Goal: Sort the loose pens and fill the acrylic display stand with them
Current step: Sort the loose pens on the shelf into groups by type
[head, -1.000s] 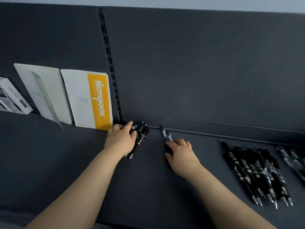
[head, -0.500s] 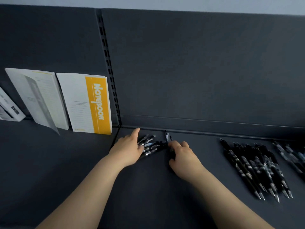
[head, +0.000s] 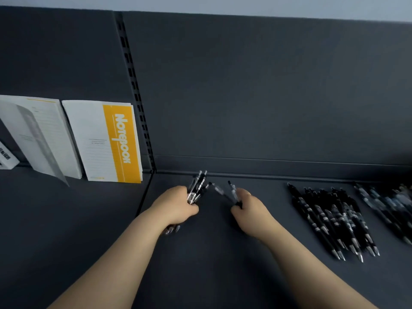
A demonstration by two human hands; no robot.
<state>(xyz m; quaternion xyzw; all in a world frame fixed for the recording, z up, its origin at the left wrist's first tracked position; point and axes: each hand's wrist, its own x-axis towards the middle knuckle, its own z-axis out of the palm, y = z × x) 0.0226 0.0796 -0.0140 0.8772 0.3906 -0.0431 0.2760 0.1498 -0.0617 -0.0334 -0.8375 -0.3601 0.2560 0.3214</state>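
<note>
Left hand (head: 176, 207) clenched round a bundle of black pens (head: 197, 188) near the shelf's back edge, right hand (head: 249, 206) gripping two pens (head: 225, 192) beside it, loose pens (head: 330, 217) heaped further right, yellow notebook (head: 109, 141) leaning left.

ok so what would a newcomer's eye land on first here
The yellow-banded notebook propped against the back panel at the left is the only bright colour. In the middle, the left hand grips a bundle of black pens while the right hand holds a couple of pens beside it. To the right, a spread of black pens lies on the dark shelf.
</note>
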